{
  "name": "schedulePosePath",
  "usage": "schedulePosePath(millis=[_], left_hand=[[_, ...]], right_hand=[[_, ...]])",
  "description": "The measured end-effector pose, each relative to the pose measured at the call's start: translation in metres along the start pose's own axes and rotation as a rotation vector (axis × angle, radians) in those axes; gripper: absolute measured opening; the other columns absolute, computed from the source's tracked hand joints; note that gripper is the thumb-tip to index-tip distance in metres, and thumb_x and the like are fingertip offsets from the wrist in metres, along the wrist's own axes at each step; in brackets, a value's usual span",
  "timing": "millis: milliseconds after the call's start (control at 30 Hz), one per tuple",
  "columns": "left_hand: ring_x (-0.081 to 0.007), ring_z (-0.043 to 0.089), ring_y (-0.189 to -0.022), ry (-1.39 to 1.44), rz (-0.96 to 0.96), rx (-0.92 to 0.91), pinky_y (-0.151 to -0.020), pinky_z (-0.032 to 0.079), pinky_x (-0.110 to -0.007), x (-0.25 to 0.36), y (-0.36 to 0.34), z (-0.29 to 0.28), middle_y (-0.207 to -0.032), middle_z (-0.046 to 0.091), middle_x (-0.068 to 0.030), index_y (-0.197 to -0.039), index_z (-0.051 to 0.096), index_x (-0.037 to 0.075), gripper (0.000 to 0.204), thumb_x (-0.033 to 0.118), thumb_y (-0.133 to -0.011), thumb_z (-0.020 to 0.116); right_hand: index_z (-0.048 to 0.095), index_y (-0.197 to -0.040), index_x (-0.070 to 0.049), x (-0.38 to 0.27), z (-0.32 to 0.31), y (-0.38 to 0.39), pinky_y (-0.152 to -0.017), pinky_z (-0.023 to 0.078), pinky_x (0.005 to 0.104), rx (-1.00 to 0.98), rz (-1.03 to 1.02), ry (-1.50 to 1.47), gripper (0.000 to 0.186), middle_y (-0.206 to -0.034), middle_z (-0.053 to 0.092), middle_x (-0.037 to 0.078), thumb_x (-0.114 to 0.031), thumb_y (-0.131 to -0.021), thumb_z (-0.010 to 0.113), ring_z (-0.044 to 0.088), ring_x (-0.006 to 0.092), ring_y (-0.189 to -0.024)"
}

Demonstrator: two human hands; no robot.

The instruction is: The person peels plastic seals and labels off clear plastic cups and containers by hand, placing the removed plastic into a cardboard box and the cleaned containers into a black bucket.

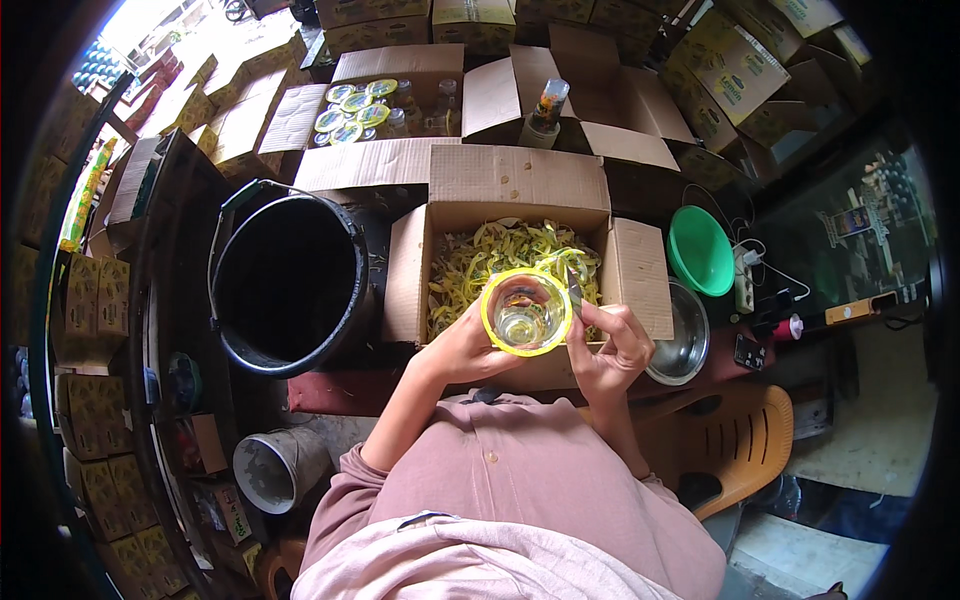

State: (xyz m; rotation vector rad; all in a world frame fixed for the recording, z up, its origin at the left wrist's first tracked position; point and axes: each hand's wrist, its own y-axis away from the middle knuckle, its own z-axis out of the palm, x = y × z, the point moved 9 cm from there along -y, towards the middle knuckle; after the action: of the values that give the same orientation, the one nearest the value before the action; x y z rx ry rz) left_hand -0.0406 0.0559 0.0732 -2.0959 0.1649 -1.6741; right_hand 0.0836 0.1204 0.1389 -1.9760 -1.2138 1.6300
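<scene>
My left hand (458,346) is closed around a clear plastic cup (524,322) with a bright yellow ring at its rim, its mouth tilted up toward me. My right hand (614,352) pinches a small knife (574,288), and its dark blade stands upright against the cup's right edge. A thin yellow strip (556,254) curves off near the rim and the blade. Just beyond both hands sits an open cardboard box (518,182), filled with curled yellow-green strips (480,250).
To the left stands a large black bucket (232,345), with a grey bucket (262,478) below it. A green bowl (702,250) and a metal bowl (690,335) are at right. Farther back, an open carton (390,160) holds several yellow-lidded cups (348,108), beside upright stacked cups (548,108).
</scene>
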Motion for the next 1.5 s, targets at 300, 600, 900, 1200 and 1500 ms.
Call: schedulePosePath(millis=[300,600,900,1200,1500], left_hand=[[-0.0251,0.047,-0.105,0.029,-0.006,-0.054,-0.093,0.035,-0.034,0.003,0.0,0.006,-0.112,0.047,-0.0139,-0.121,0.035,-0.001,0.063,0.014,-0.068,0.067],[-0.0204,0.046,-0.108,0.285,-0.089,-0.065,-0.094,0.035,-0.034,-0.006,0.0,0.013,-0.117,0.043,-0.0113,-0.123,0.033,0.0,0.064,0.012,-0.07,0.066],[-0.0204,0.034,-0.118,0.655,-0.214,-0.011,-0.1,0.025,-0.036,-0.053,0.015,0.006,-0.125,0.037,-0.01,-0.127,0.029,0.002,0.062,0.009,-0.073,0.059],[-0.0202,0.034,-0.119,0.663,-0.207,0.037,-0.1,0.025,-0.034,-0.052,0.01,0.002,-0.125,0.037,-0.0113,-0.127,0.029,0.002,0.056,0.011,-0.079,0.056],[-0.0146,0.044,-0.108,0.534,-0.256,0.229,-0.088,0.039,-0.03,-0.039,0.001,-0.018,-0.12,0.039,-0.0076,-0.125,0.031,0.004,0.049,0.004,-0.083,0.055]], right_hand=[[0.065,-0.086,-0.005,0.002,0.001,-0.001,-0.052,0.045,0.0243,-0.001,-0.015,0.057,0.026,-0.065,0.058,0.006,0.007,-0.062,0.065,0.057,0.0146,-0.056],[0.064,-0.084,-0.003,0.01,0.002,0.0,-0.055,0.046,0.0236,0.011,0.016,0.01,0.022,-0.066,0.058,0.006,0.005,-0.064,0.066,0.058,0.0148,-0.059],[0.058,-0.096,0.002,0.156,-0.043,0.053,-0.064,0.047,0.0202,0.26,0.61,-0.166,0.023,-0.078,0.06,0.005,0.003,-0.073,0.063,0.057,0.0082,-0.068],[0.051,-0.11,0.005,0.25,-0.071,0.154,-0.063,0.05,0.0234,0.289,0.963,-0.084,0.042,-0.079,0.06,0.01,0.008,-0.069,0.063,0.059,0.0127,-0.069],[0.052,-0.108,0.005,0.255,-0.09,0.167,-0.06,0.048,0.0212,0.321,0.993,-0.07,0.043,-0.078,0.058,0.009,0.008,-0.068,0.066,0.057,0.0108,-0.066]])
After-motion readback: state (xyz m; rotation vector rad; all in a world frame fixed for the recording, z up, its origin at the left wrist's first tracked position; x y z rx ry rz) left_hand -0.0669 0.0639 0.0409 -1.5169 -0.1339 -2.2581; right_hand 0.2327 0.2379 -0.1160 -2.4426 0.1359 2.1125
